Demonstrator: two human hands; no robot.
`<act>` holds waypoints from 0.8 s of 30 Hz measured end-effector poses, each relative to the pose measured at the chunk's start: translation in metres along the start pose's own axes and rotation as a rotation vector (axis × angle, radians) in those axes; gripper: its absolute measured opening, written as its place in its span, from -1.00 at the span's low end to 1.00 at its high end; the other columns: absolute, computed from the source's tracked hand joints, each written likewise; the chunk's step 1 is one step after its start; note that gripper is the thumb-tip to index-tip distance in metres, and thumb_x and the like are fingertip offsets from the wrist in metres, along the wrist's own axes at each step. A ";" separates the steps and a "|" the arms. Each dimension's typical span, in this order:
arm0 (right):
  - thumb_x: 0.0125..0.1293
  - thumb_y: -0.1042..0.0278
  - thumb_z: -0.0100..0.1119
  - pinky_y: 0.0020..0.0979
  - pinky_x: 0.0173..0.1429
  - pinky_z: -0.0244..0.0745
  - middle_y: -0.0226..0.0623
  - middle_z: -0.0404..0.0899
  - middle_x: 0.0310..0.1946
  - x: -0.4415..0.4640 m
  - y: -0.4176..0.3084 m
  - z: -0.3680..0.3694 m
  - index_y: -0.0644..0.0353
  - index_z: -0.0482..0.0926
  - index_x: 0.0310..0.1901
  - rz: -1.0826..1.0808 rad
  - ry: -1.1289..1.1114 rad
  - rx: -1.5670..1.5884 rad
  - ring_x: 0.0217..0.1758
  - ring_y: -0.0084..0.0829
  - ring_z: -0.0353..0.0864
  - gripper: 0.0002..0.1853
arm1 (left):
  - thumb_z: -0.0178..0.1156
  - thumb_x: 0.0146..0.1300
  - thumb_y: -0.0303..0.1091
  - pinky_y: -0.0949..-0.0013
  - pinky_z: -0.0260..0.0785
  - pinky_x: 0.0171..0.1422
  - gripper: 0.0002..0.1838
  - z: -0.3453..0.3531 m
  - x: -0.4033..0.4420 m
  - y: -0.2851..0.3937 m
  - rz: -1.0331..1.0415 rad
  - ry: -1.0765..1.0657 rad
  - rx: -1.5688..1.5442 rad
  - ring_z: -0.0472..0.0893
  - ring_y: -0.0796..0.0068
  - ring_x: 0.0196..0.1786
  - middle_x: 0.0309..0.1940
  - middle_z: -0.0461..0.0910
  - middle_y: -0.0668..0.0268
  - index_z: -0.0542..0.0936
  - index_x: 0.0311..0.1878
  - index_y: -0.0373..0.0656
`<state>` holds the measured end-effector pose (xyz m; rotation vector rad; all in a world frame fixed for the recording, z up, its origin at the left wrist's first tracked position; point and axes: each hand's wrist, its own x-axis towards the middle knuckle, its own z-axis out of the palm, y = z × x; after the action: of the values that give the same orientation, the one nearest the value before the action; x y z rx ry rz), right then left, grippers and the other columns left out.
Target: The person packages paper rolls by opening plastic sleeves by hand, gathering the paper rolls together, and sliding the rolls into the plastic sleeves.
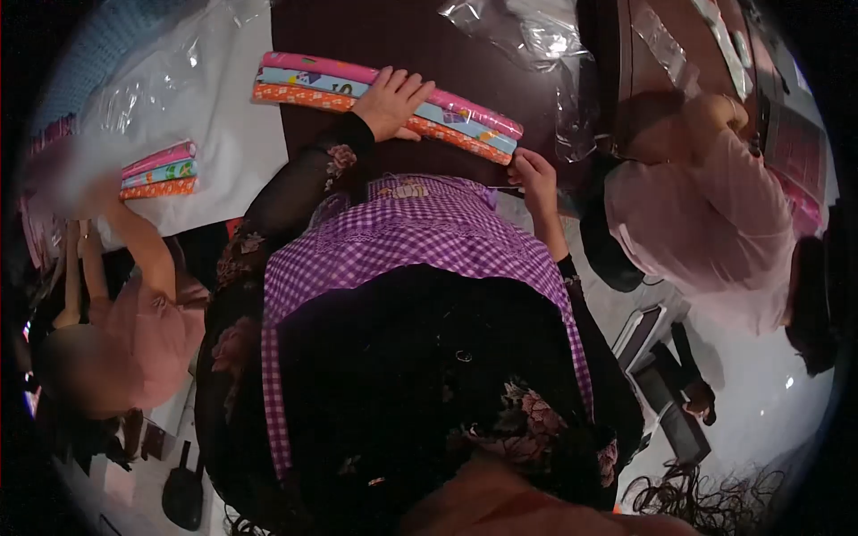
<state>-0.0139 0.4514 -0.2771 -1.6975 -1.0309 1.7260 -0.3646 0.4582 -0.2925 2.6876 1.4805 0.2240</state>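
Left person [161, 344]: in a pink top, was left of the dark table [357, 27], one arm stretched toward the second set; a blur hid the hand, so I could not tell what its fingers did.
Film [152, 94]: clear and crinkled, lay left of the table.
Second set [161, 170]: pink, blue and orange lengths, lay side by side, also left of the table.
Sheet [237, 152]: white, spread under the film and the second set, up against the table's left part.
Sleeve [277, 201]: black with flowers, reached from the table's near side toward its middle.
Rolls [451, 116]: three, pink farthest, blue between, orange nearest, lay aslant on the table; their left end overlapped the sheet, their right end came closer to the table's near edge.
Left hand [391, 103]: rested over the middle of the rolls, fingers stretched loosely across them, unclenched.
Apron [411, 228]: purple-and-white check, was at the table's near edge.
Right hand [536, 174]: was at the rolls' right end, by the table's near right corner, fingers curled toward the thumb; whether they pinched anything, I could not tell.
Loose film [554, 40]: clear, lay on the table's far right part.
Right person [706, 232]: in pale pink, was right of the table, one arm bent.
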 end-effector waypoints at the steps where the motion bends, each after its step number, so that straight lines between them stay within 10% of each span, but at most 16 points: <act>1: 0.35 0.37 0.14 -0.51 -0.34 0.50 -0.35 0.63 -0.37 -0.003 -0.002 0.002 0.33 0.58 0.01 0.002 0.024 0.009 -0.41 -0.57 0.57 -0.72 | 0.27 -0.09 0.38 0.00 0.09 0.38 0.07 0.001 0.000 0.000 -0.006 0.010 0.018 0.31 0.14 0.20 0.16 0.34 0.16 0.24 0.36 -0.19; 24: 0.35 0.39 0.13 -0.59 -0.68 -0.06 -0.52 0.36 -0.62 0.025 -0.012 -0.001 0.24 0.53 -0.37 0.275 -0.230 0.125 -0.74 -0.72 0.11 -0.85 | 0.36 -0.09 0.26 -0.01 0.06 0.42 0.06 -0.005 0.008 0.010 -0.005 -0.117 -0.002 0.30 0.07 0.22 0.18 0.32 0.12 0.23 0.35 -0.25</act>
<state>-0.0177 0.4787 -0.2827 -1.6501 -0.7913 2.1545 -0.3527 0.4594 -0.2852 2.6451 1.4528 0.0668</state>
